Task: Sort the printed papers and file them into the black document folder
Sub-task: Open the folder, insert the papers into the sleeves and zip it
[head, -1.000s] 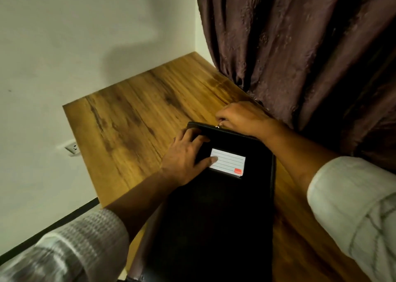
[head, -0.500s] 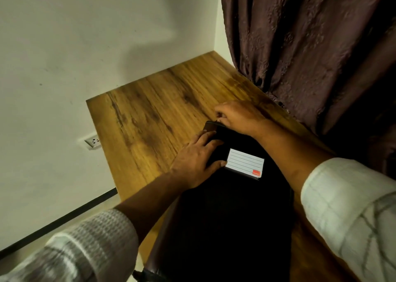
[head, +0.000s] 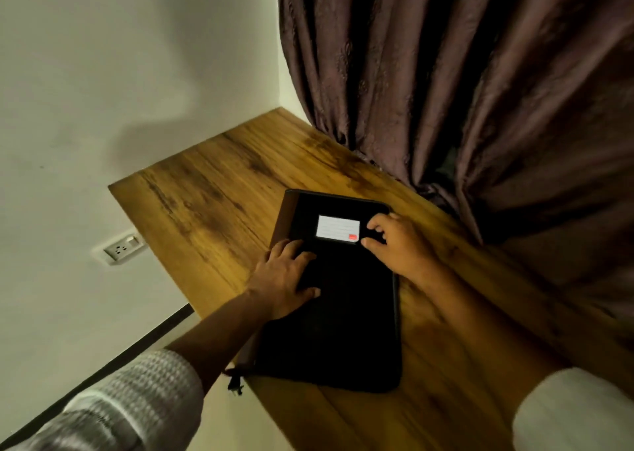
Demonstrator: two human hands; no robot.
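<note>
Left hand (head: 284, 279) pressed flat, fingers spread, on the black document folder (head: 343, 330); right hand (head: 399, 246) was blurred at its edge, fingers curled, grip unclear. Wooden desk (head: 212, 210) met a brown curtain (head: 446, 73).

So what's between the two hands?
Just bare cover of the black folder lies between the left hand and the right hand, seen in the head view. Its white label sits just past that gap.

left hand (head: 284, 279) flat, right hand (head: 399, 246) half-curled
</note>
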